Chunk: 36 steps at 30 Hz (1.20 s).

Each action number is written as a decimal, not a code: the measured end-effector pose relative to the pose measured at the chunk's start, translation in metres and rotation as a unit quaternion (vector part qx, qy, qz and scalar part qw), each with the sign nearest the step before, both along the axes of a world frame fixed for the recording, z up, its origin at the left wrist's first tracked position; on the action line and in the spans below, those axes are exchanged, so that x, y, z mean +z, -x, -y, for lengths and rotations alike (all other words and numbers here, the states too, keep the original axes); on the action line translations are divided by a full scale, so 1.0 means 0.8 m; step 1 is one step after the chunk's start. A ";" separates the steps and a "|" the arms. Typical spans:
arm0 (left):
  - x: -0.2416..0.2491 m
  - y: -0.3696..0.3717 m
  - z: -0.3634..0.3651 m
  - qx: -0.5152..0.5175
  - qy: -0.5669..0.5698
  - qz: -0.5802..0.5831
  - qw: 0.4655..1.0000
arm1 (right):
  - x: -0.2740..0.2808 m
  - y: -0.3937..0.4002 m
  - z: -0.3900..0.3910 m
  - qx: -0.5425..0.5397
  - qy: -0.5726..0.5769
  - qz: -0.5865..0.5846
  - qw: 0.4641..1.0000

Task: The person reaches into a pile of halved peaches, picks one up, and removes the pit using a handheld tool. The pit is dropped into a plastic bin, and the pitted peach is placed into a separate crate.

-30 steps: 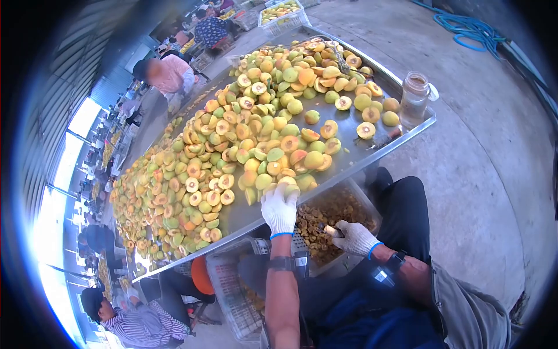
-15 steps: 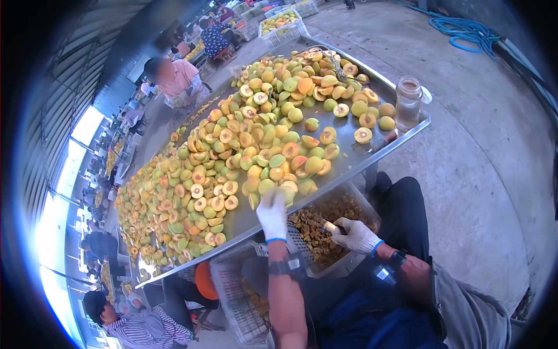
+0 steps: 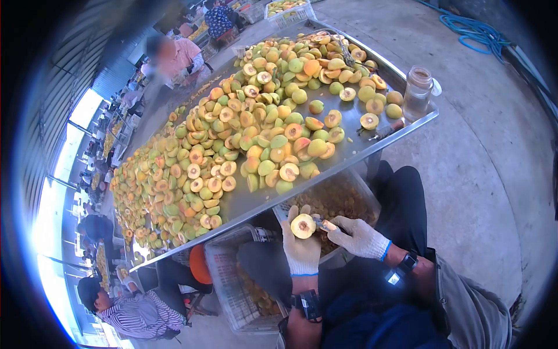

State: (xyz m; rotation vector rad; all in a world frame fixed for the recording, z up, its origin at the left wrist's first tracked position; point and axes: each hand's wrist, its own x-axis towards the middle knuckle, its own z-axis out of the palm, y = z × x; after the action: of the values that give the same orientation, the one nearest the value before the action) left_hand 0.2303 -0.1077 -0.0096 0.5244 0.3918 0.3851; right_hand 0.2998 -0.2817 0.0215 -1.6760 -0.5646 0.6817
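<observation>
In my gloved left hand is a round fruit half, peach-like, its pale cut face and brown centre turned up. My gloved right hand grips a small wooden-handled tool, whose metal tip meets the right edge of the fruit half. Both hands are in front of the metal table's near edge, above a crate of brown pits and scraps. On the metal table lies a large heap of yellow-green fruit halves, some with reddish skin.
A clear jar stands at the table's right corner, near another dark-tipped tool. A white crate sits below to the left. A person in stripes and another in pink are across and beside the table. Blue hose lies on the floor.
My left hand has come back from the heap's near edge towards me, now with a fruit half in it. My right hand has stayed nearly in place, its tool now at the fruit.
</observation>
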 end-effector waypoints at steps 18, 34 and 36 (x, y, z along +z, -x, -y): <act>0.024 -0.006 0.041 0.075 -0.057 -0.106 0.990 | 0.006 0.031 -0.026 0.007 0.114 0.107 0.988; 0.030 -0.005 0.038 0.102 -0.082 -0.127 0.983 | 0.018 0.043 -0.037 0.013 0.124 0.143 0.982; 0.034 -0.004 0.038 0.095 -0.091 -0.129 0.983 | 0.020 0.043 -0.037 0.020 0.123 0.146 0.981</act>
State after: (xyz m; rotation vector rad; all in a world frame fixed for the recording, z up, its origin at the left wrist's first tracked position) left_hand 0.2334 -0.1380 0.0172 0.7213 0.6637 0.5418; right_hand 0.2653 -0.2521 0.0378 -2.0194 -0.7466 0.5553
